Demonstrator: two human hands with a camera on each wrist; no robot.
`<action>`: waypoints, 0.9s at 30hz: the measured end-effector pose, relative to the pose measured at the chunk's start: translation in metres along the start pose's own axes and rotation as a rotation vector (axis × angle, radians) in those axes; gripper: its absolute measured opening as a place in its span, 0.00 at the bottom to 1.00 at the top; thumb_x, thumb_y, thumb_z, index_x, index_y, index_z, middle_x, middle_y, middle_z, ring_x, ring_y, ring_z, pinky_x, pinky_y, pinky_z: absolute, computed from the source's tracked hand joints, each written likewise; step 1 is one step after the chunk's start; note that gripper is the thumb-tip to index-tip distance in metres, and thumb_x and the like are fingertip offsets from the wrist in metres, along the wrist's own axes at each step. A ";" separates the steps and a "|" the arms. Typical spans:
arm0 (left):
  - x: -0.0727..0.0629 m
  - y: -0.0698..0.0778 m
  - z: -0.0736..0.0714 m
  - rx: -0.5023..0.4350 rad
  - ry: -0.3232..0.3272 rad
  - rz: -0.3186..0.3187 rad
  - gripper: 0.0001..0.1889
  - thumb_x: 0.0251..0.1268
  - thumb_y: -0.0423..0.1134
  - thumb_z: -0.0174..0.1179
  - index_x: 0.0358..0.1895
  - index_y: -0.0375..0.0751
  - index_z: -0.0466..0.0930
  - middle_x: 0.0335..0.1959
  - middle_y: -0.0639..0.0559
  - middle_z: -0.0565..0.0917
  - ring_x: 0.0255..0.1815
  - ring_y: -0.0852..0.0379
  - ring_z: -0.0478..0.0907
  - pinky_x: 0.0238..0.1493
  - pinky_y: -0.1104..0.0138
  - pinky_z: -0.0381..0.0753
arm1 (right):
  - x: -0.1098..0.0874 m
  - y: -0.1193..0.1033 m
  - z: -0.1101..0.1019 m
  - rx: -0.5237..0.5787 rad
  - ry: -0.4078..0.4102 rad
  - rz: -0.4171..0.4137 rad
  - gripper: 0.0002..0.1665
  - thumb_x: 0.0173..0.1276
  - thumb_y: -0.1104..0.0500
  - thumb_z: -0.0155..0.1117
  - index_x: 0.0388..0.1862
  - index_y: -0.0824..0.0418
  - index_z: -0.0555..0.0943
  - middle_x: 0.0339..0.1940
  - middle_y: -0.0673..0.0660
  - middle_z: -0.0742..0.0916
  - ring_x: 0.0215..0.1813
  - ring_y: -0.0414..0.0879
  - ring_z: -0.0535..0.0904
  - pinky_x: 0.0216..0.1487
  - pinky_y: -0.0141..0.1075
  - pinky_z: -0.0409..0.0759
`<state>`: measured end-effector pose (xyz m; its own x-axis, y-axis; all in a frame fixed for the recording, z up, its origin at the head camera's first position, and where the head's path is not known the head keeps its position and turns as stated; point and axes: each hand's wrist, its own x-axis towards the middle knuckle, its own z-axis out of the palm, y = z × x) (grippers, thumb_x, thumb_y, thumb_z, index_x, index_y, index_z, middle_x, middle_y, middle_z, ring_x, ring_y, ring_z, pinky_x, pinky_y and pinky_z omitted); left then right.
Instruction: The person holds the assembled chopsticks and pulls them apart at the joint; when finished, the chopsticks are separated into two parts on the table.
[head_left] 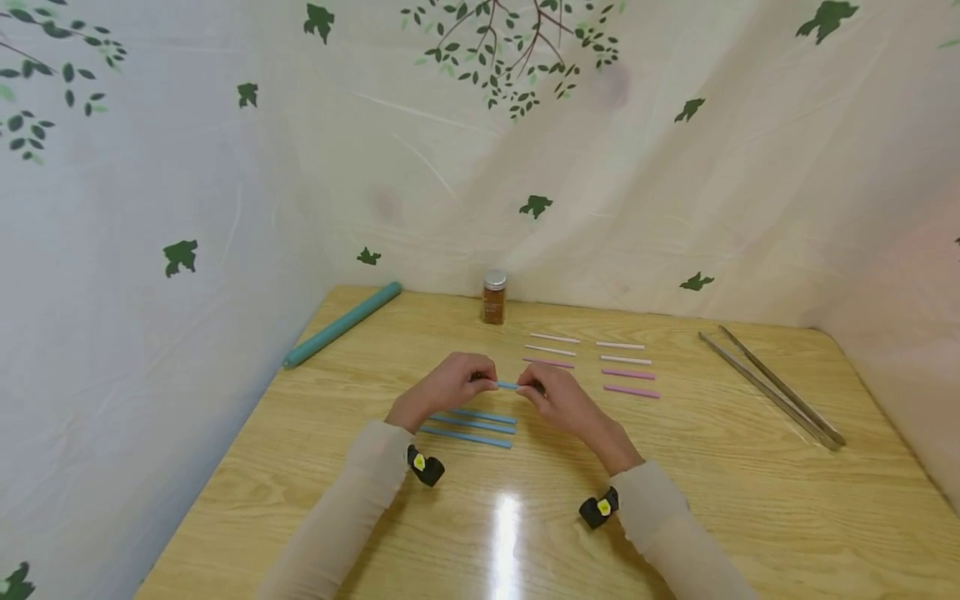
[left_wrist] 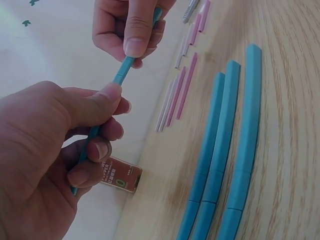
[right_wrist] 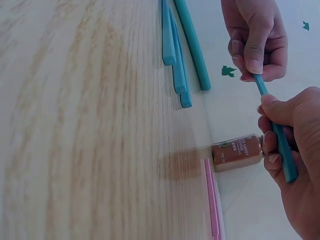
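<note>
Blue stick (head_left: 507, 385) held up over the desk (head_left: 750, 500), around its middle, rather nearer the back edge than the front. Left hand (head_left: 453, 385) grasps one end, thumb pressed along it, fingers curled round. Right hand (head_left: 558, 398) grasps the other end likewise. A short bare length shows between the two thumbs; a faint line seems to cross it near the right thumb, too small to be sure. Stick clear of the desk top.

Beneath and just beside the left hand: three more blue sticks (left_wrist: 221, 135), lying roughly side by side on the desk, each with a line across it.

Beyond the right hand, toward the back edge: thin short sticks in two columns. Column farther right: two white sticks (head_left: 626, 361), then two pink sticks (head_left: 628, 374) nearer the front. Column farther left has the same colours in the same order.

Jar (head_left: 493, 302) upright close to the back edge, metal-coloured lid, reddish-brown inside. Green rod (head_left: 342, 325) slants along the left edge into the back left corner. Metal tongs (head_left: 768, 392) toward the right edge, tips pointing to the back edge, arms spread.

Leaf-printed cloth (head_left: 450, 208) hangs behind the back edge.
</note>
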<state>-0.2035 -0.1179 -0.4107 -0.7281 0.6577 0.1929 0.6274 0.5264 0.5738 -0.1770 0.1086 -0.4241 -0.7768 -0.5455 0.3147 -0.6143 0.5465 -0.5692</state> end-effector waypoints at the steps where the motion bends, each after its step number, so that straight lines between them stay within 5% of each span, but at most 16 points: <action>1: 0.000 0.000 0.000 0.003 0.001 -0.002 0.06 0.66 0.37 0.60 0.30 0.45 0.79 0.26 0.56 0.79 0.25 0.64 0.68 0.31 0.72 0.70 | 0.000 0.000 0.000 -0.001 0.005 0.000 0.03 0.71 0.60 0.58 0.37 0.59 0.78 0.32 0.51 0.80 0.30 0.37 0.70 0.32 0.31 0.72; 21: 0.006 0.012 -0.003 0.093 -0.181 -0.029 0.11 0.72 0.40 0.52 0.44 0.40 0.82 0.36 0.49 0.84 0.31 0.61 0.72 0.38 0.67 0.73 | 0.002 -0.003 -0.005 -0.055 -0.063 -0.018 0.08 0.71 0.58 0.58 0.40 0.61 0.81 0.34 0.51 0.81 0.32 0.38 0.71 0.34 0.32 0.74; 27: 0.005 0.011 0.001 0.118 -0.166 -0.004 0.13 0.73 0.41 0.51 0.46 0.39 0.82 0.39 0.50 0.85 0.36 0.59 0.78 0.43 0.65 0.77 | 0.002 0.001 -0.005 -0.020 -0.047 -0.020 0.07 0.72 0.58 0.57 0.37 0.60 0.80 0.32 0.50 0.79 0.29 0.38 0.68 0.32 0.32 0.70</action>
<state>-0.1999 -0.1083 -0.4038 -0.6817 0.7299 0.0514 0.6595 0.5825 0.4751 -0.1799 0.1112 -0.4208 -0.7573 -0.5856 0.2892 -0.6326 0.5477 -0.5475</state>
